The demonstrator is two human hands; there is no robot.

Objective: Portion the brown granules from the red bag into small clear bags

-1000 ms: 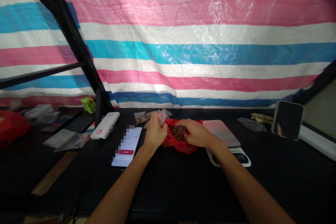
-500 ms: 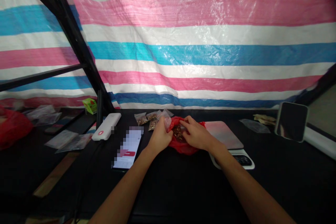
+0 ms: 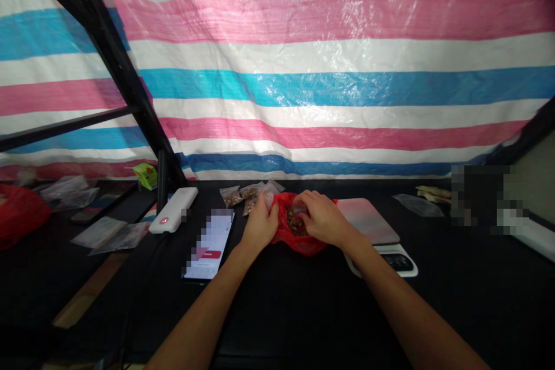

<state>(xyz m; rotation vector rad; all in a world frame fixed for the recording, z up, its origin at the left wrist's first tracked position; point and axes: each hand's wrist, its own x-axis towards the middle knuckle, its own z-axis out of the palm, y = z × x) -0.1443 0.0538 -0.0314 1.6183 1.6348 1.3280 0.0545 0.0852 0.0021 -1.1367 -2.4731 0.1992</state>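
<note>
An opened red plastic bag (image 3: 298,243) lies between my hands, with small brown dried pieces (image 3: 295,223) heaped inside. At its left rim, my left hand (image 3: 259,224) is closed on a clear plastic bag (image 3: 270,198), partly hidden by the fingers; the thumb is against the red bag. My right hand (image 3: 323,218) reaches over the opposite side, its fingers bent together down at the brown pieces. What they pinch, if anything, is hidden. Just beyond my left hand lie several small clear bags (image 3: 231,196) filled with similar brown pieces.
A kitchen scale (image 3: 368,221) sits under my right forearm's far side. To the left are a lit phone (image 3: 211,244), a white oblong device (image 3: 174,210) and flat clear bags (image 3: 99,232). Another red bag (image 3: 19,214) stands far left. A clear bag (image 3: 418,206) lies at right.
My right hand's fingers have drawn together and dipped lower at the brown pieces. My left hand has shifted slightly left, and more of the red bag's opening shows.
</note>
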